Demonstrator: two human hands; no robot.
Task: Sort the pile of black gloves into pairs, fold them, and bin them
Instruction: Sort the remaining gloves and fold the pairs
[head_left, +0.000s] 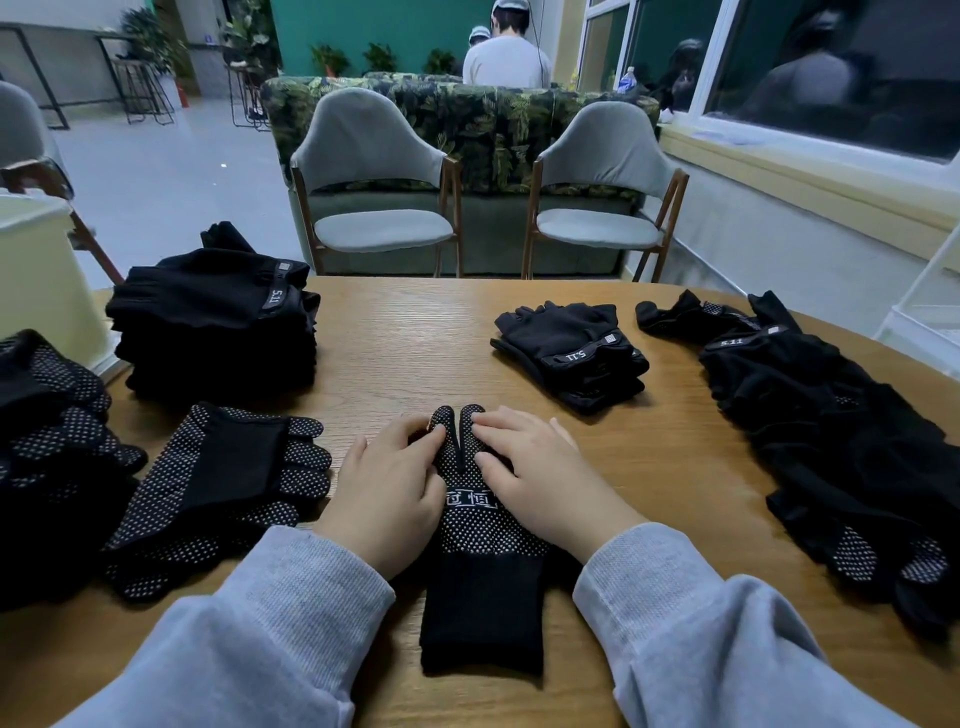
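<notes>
Two hands are laid on a dotted black glove (480, 525) lying cuff-toward-the-person at the near middle of the wooden bench (415, 332). The left hand (387, 483) presses its finger area with bent fingers; the right hand (540, 478) rests flat beside it, its grip loose, nothing clasped. A folded dotted pair (218, 488) is set just left. A tall stack (218, 322) stands far left, a small stack (571, 353) far right, and an unsorted pile (831, 431) at the right edge.

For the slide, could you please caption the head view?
Both hands press a dotted black glove pair on the wooden table.
</notes>
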